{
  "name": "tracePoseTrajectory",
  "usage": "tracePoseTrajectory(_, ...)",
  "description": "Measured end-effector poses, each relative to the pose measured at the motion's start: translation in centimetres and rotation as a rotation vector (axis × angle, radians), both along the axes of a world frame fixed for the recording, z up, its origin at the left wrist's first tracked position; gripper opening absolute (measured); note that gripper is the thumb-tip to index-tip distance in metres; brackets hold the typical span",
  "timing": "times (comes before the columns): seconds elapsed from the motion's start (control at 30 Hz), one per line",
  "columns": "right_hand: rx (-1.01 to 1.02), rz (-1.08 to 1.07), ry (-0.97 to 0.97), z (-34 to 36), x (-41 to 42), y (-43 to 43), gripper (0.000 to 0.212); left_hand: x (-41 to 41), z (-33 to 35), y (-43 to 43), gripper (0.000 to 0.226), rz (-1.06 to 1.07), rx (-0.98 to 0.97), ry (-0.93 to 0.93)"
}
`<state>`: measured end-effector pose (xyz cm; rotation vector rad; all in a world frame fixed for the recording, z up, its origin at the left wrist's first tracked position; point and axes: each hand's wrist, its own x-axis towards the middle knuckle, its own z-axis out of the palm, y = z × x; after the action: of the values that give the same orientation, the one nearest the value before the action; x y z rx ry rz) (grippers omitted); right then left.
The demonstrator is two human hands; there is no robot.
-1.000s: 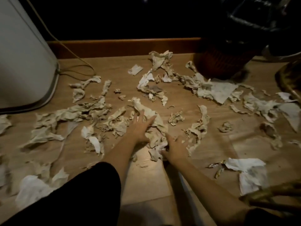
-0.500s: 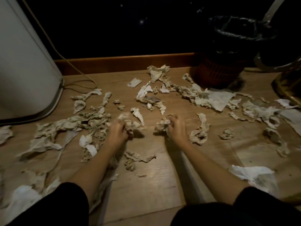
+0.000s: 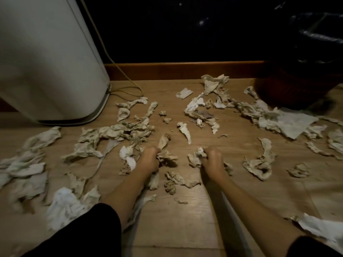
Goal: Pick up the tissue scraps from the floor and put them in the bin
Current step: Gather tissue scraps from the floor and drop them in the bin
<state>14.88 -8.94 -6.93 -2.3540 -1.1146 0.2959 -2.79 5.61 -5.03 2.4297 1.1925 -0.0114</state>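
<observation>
Two hands, each closed in a fist around a wad of tissue, low over a wooden floor.

The left hand (image 3: 148, 160) grips a crumpled wad (image 3: 164, 154), one strip of it sticking up past the knuckles; the right hand (image 3: 213, 162) is clamped on a smaller wad (image 3: 197, 156) at its inner side. Between and just below the wrists lie loose scraps (image 3: 176, 179). Further tissue scraps (image 3: 115, 132) cover the floor (image 3: 185, 229) to the left, to the right, and toward the skirting board (image 3: 185, 70). The bin (image 3: 297, 86), dark-lined with a reddish base, stands at the far right, with a flat white sheet (image 3: 295, 125) just in front of it. A white rounded appliance (image 3: 48, 62) with a cable (image 3: 128, 88) occupies the far left. Black sleeves (image 3: 89, 232) frame the near edge.
</observation>
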Motion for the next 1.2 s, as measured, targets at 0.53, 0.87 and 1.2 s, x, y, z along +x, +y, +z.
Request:
tracePoseTrajectory(0.53,-0.213,0.468,-0.204,-1.4,-13.9,-2.2,0.053,-13.3,-0.4,-7.7,0.094,0.055,-0.161,0.286)
tracePoseTrajectory(0.87,0.030,0.489,0.089,2.1,-11.3,9.1,0.039,-14.9,1.9,-6.2,0.050,0.300,0.014,-0.187)
tracePoseTrajectory(1.2,-0.761,0.997,0.000,4.2,-16.3,15.4,0.090,-25.1,2.9,-6.2,0.115,0.461,-0.435,0.419)
